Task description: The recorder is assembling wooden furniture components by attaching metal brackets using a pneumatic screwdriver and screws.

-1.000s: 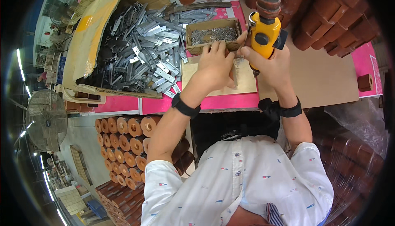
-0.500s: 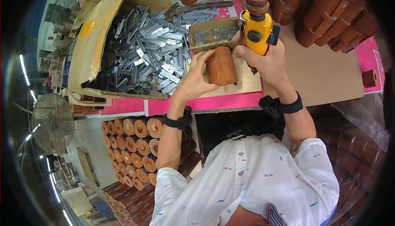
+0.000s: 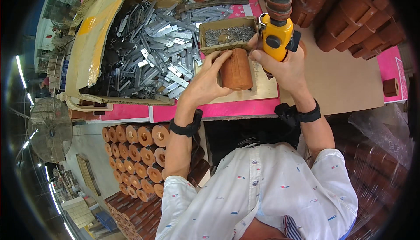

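My left hand (image 3: 204,79) is wrapped around the left side of a short reddish-brown wooden cylinder (image 3: 236,70), which lies on a thin pale board (image 3: 260,92). In my right hand (image 3: 285,70) is a yellow power screwdriver (image 3: 277,39) with a ribbed dark hose or spring at its top end. Its bit points down just right of the cylinder, and I cannot see it touching anything. Behind the cylinder is a small cardboard box (image 3: 204,43) of screws (image 3: 229,35). To its left, a large open carton (image 3: 94,34) is full of flat metal brackets (image 3: 166,43) with holes.
Several brown ribbed cylinders (image 3: 345,21) stand along the back and right. A small brown block (image 3: 390,87) is on the pink tabletop (image 3: 192,113) at right, beside a brown sheet (image 3: 341,74). Stacked round pieces with holes (image 3: 135,152) fill the lower left; a fan (image 3: 50,128) stands beyond.
Both hands keep their grips, the cylinder and screwdriver staying nearly in place. The view has shifted slightly, moving the surroundings a little to the left.
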Available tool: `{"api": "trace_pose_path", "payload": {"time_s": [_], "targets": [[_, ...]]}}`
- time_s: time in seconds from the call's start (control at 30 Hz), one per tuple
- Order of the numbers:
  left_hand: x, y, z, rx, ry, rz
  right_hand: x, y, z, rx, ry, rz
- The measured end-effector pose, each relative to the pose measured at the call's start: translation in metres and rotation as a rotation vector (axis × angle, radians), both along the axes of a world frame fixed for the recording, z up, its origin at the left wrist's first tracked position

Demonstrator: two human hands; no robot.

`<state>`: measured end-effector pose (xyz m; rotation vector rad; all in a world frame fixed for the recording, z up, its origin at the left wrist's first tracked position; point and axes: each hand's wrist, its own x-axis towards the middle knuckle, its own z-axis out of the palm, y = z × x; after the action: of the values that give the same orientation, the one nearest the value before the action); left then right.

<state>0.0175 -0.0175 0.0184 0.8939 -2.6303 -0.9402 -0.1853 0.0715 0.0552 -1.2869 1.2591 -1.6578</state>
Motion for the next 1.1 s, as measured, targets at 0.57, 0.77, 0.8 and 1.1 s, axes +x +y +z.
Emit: {"api": "trace_pose_path", "payload": {"time_s": [0.57,0.77,0.8,1.1], "targets": [[-0.066,-0.114,-0.035,-0.235,-0.144,0.053,0.004,0.004,0.009,0.013,-0.036,0.008],[-0.072,-0.113,-0.046,-0.036,-0.12,0.106,0.0,0.003,0.005,-0.035,-0.034,-0.022],[-0.071,-0.112,-0.046,-0.045,-0.105,0.116,0.001,0.003,0.005,-0.036,-0.037,-0.019],[-0.068,-0.1,-0.043,-0.089,0.063,0.198,-0.001,0.007,0.008,-0.047,-0.052,0.004]]}}
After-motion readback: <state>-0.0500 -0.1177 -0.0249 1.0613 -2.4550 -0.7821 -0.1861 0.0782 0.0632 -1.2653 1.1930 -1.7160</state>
